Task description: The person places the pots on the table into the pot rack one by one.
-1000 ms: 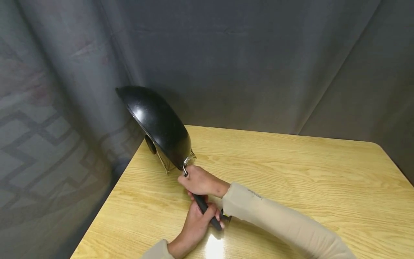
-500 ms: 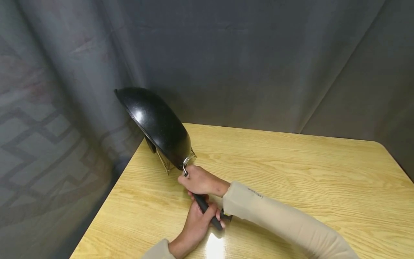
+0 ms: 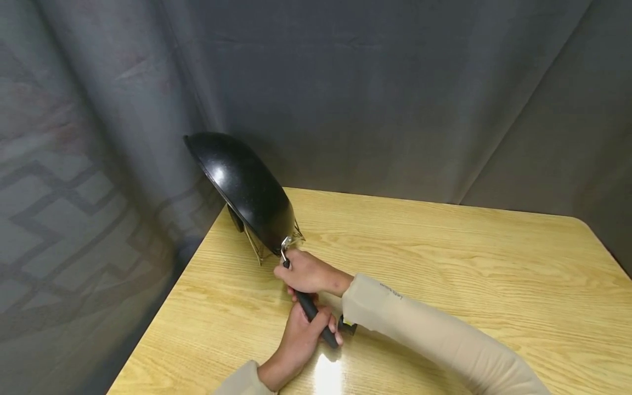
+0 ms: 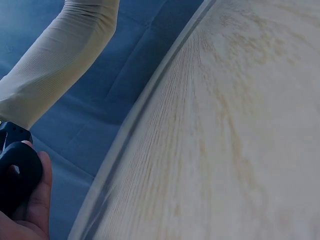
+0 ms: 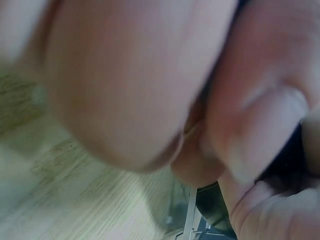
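A black wok (image 3: 247,184) stands steeply tilted at the table's left, its rounded underside turned up and to the right. Its long black handle (image 3: 308,306) slopes down toward the near edge. My right hand (image 3: 308,271) grips the handle close to the metal bracket (image 3: 285,249) at the wok. Lower down, my left hand (image 3: 298,332) is wrapped round the handle near its end. In the left wrist view, the handle's end with its hanging hole (image 4: 20,170) shows beside my fingers. The right wrist view is mostly filled by blurred fingers (image 5: 120,85). The wok's inside is hidden.
A thin wire rack (image 3: 254,247) stands at the wok's lower edge; contact is hard to make out. A dark rounded piece (image 3: 235,218) shows under the rim. A small black device (image 3: 348,326) sits beneath my right sleeve. Grey curtains (image 3: 375,99) border the wooden table (image 3: 459,263).
The head view shifts slightly, and the wok and rack appear a little farther right. Both hands keep the same hold on the handle.
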### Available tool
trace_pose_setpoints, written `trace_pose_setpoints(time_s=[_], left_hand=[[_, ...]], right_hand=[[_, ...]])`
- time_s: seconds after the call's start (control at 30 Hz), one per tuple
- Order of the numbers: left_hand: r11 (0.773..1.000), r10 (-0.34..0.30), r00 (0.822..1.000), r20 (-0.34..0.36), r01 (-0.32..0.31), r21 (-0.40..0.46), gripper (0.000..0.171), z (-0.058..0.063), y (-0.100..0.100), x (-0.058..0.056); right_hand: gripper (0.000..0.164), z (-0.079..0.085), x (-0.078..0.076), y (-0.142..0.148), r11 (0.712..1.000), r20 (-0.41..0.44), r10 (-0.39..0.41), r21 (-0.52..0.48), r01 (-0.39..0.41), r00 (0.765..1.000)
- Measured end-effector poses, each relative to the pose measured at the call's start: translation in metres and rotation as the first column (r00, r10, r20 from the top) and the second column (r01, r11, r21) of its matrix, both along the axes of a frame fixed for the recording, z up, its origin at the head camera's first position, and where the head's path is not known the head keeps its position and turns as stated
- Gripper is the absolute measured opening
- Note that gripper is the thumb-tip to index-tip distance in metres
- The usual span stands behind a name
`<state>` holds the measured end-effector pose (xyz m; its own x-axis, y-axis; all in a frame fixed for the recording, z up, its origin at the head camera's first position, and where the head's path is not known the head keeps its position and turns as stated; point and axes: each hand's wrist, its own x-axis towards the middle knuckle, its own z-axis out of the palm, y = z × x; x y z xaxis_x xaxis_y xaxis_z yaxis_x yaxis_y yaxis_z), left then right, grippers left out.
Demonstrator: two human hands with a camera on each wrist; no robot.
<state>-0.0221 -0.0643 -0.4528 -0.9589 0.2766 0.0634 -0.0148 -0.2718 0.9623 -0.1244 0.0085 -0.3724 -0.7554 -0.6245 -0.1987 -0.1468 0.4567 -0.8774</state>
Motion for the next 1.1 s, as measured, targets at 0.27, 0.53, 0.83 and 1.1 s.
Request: trace_pose_setpoints(time_s=[0.27,0.53,0.83,1.1], left_hand=[[0.998,-0.036,0.999,-0.003,0.036,0.044,0.014,-0.001,0.0,0.001],[0.997,-0.062,0.998,0.019,0.061,0.055,0.017,-0.002,-0.003,-0.001],[0.998,-0.048,0.997,0.054,0.046,0.034,0.018,-0.002,-0.004,-0.004],[0.986,-0.163,0.98,0.116,0.158,0.048,0.022,-0.001,-0.016,-0.009]], right_hand=[[0.011,-0.002,0.0,0.005,0.999,-0.039,0.046,0.003,-0.045,0.998],[0.005,0.001,0.001,0.007,0.997,-0.072,0.081,-0.003,-0.082,0.994],[0.008,0.001,-0.001,0.009,0.993,-0.079,0.121,0.018,-0.12,0.99],[0.021,0.003,-0.007,0.021,0.976,-0.221,0.206,0.118,-0.183,0.953]])
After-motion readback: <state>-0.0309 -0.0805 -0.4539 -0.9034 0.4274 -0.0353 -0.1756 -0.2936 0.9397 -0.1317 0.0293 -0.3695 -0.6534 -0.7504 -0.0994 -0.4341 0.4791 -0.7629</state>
